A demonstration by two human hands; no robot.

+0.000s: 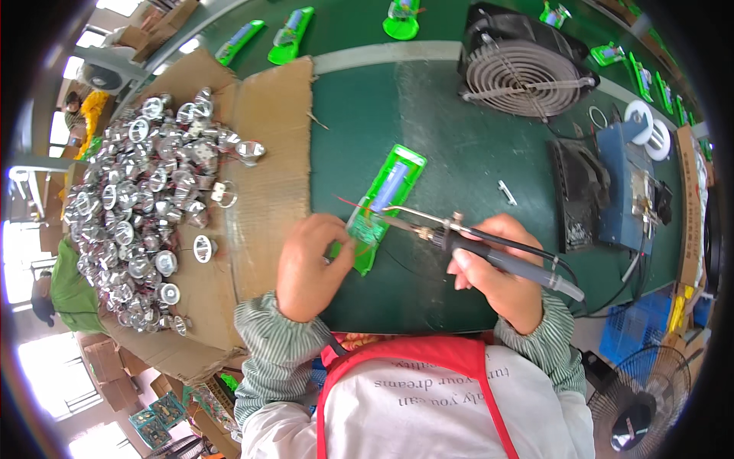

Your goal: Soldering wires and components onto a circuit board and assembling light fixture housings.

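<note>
A bright green plastic housing (414, 157) lies at a slant on the bench, with a blue cylindrical battery (391, 186) and a small green circuit board (362, 229) inside. My left hand (312, 264) is closed at the housing's lower left edge, its fingertips beside the board. A thin red wire (345, 201) sticks out there. In my right hand (501, 271) is a soldering iron (505, 262) with a black handle and a thin curved metal feed tube (417, 213). Its tip reaches over the circuit board, but whether it touches cannot be made out.
Many silvery lamp heads (138, 199) are piled on cardboard (267, 168) at left. A black fan with a round grille (524, 76) stands far right, near a blue machine with white spools (623, 172). Other green housings (290, 37) line the far side. A small white piece (507, 192) lies right.
</note>
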